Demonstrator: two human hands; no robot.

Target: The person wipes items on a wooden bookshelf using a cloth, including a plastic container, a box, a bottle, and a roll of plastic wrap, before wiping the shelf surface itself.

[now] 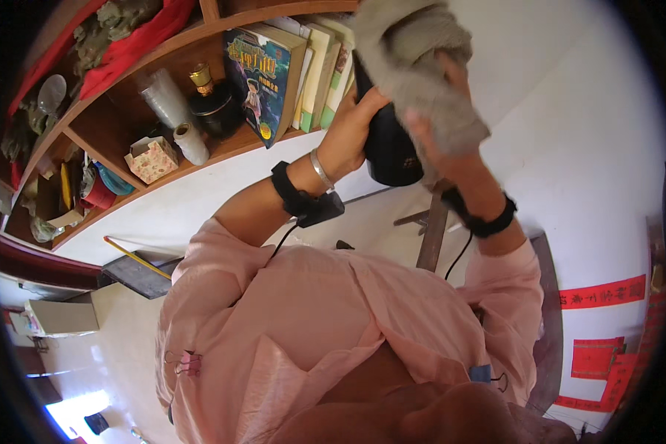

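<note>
My left hand (352,130) grips a black bottle-like container (391,147), whose rounded base points down toward me. A grey-brown cloth (422,61) lies over the container's upper part and hides it. My right hand (449,133) holds the cloth against the container's side, with the fingers partly covered by fabric and slightly blurred. Both wrists wear black straps with cables, and a silver bangle (321,169) sits on the left wrist.
A wooden shelf (172,175) at upper left holds books (266,83), a black bottle with a gold cap (213,105), plastic rolls (191,145) and a floral box (151,160). Red cloth (139,47) drapes the shelf above. A wooden beam (434,233) stands below my hands, near the white wall (577,166).
</note>
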